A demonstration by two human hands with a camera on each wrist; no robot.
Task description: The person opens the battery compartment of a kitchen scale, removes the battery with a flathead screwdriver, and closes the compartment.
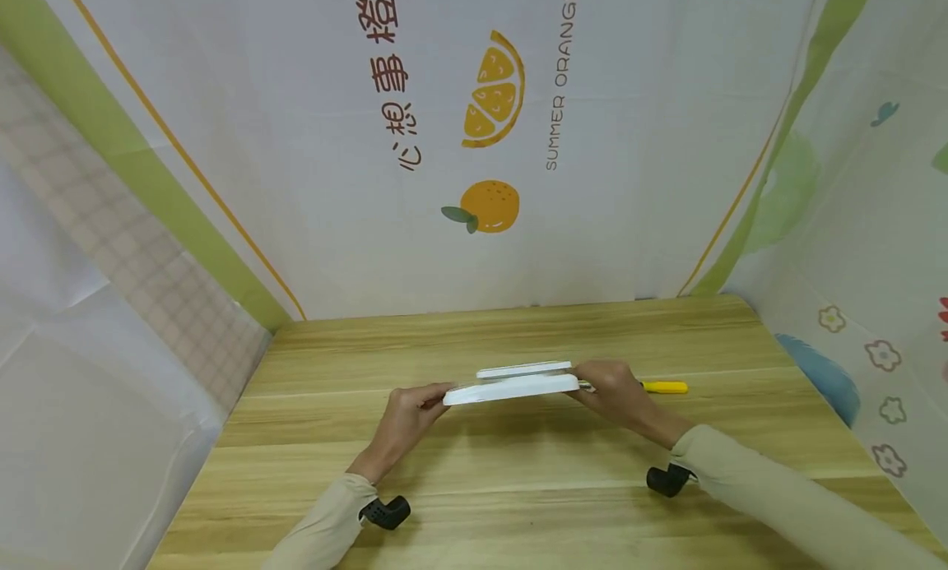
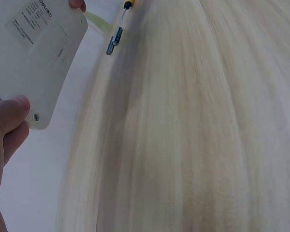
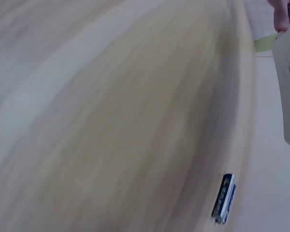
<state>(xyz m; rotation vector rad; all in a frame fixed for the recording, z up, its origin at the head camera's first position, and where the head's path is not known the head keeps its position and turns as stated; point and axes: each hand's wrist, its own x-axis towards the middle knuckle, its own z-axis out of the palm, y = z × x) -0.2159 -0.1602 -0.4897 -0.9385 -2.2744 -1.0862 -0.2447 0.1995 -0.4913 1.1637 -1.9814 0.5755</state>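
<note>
A white calculator (image 1: 511,388) is held up off the table by both hands, seen edge-on in the head view. Its back, with a printed label (image 2: 30,23) and a battery cover outline, shows in the left wrist view. My left hand (image 1: 406,418) pinches the left end, thumb over the back near a corner screw hole. The other end is gripped by my right hand (image 1: 613,395); only a fingertip of it shows in the left wrist view. Two small batteries (image 3: 224,199) lie side by side on the table beyond.
A yellow-handled screwdriver (image 1: 665,386) lies on the wooden table (image 1: 459,521), just past the right hand. Printed white cloth (image 1: 607,183) hangs behind the table and along both sides. Each wrist carries a black camera mount (image 1: 388,512).
</note>
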